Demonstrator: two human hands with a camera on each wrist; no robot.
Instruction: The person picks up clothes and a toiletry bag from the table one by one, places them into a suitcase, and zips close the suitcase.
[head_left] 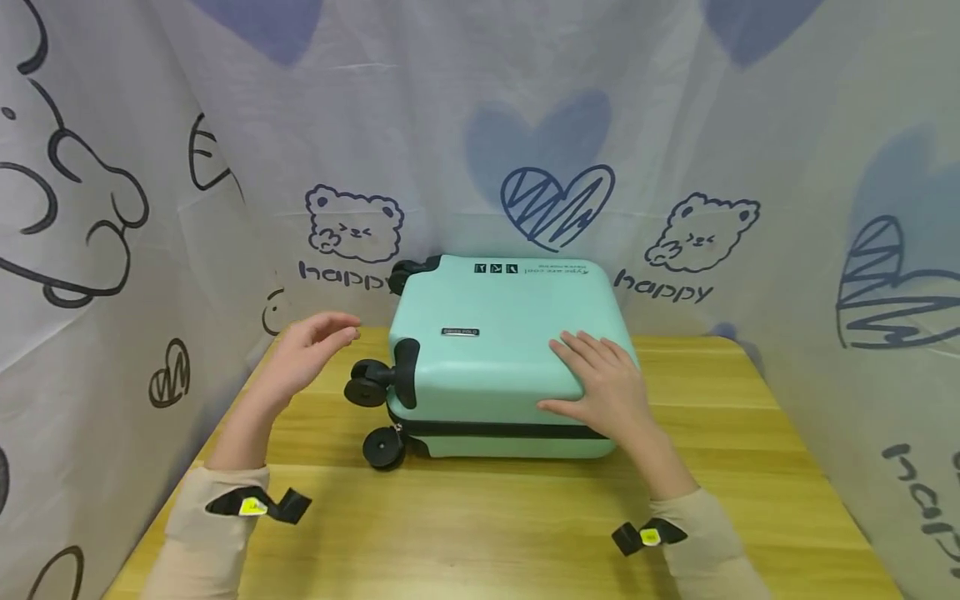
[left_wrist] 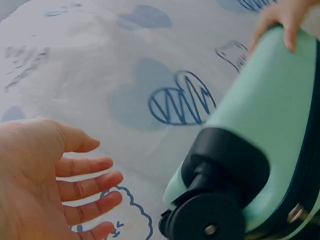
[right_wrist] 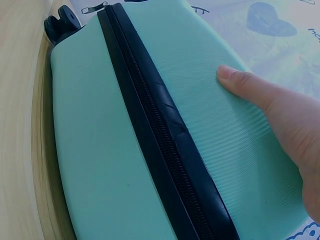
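The right hand (head_left: pixel 606 384) lies flat on the top of a mint-green suitcase (head_left: pixel 495 350), near its right front corner. Its fingers are straight and spread a little, pointing up and to the left, and the thumb (right_wrist: pixel 240 80) presses on the shell just above the black zipper (right_wrist: pixel 160 135) that runs round the case's side. It pinches nothing; it only rests on the surface. The forearm comes up from the lower right in a beige sleeve (head_left: pixel 705 533) with a black strap at the wrist.

The left hand (head_left: pixel 311 350) is in the air to the left of the suitcase, apart from it, palm turned toward the case and fingers loosely extended, holding nothing. Nearest to it are the black wheels (head_left: pixel 367 390) at the case's left end.

The suitcase lies flat on a wooden table (head_left: pixel 480 517), at the back middle, closed, wheels to the left. Behind and beside the table hangs a white cloth (head_left: pixel 150 208) printed with bears, hearts and the word "happy".
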